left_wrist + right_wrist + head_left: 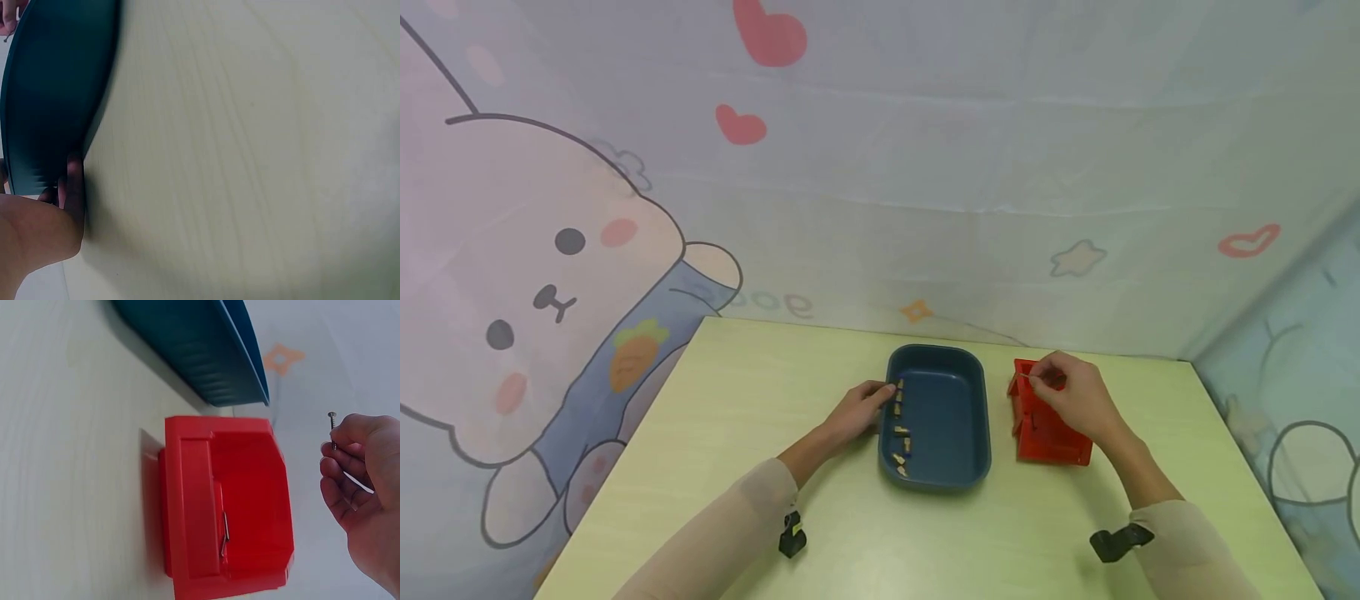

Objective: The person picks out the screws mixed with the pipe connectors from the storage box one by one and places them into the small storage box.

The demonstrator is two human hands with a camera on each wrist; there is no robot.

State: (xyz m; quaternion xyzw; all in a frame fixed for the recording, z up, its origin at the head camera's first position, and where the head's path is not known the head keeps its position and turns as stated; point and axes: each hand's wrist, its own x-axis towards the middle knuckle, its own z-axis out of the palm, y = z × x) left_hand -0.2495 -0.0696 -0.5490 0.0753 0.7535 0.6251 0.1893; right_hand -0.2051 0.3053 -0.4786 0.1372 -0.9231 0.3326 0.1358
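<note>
My left hand [855, 410] holds the left wall of a dark blue tray [946, 429], thumb over the rim and fingers along the outside. Small brass-coloured pieces [907, 446], several of them, lie in a line down the tray's left side; their kind is too small to tell. Between thumb and forefinger, my right hand [1078, 396] pinches a metal screw [332, 421], raised above a red bin [256, 487]. The screw's flat head points away from the fingertips. A couple of thin metal screws [225, 532] lie inside the bin.
The pale wood-grain table [760, 367] carries the tray, with the red bin a short gap to its right. A printed cloth [925, 167] hangs behind the table's back edge. Each sleeve cuff has a black wrist camera [792, 535].
</note>
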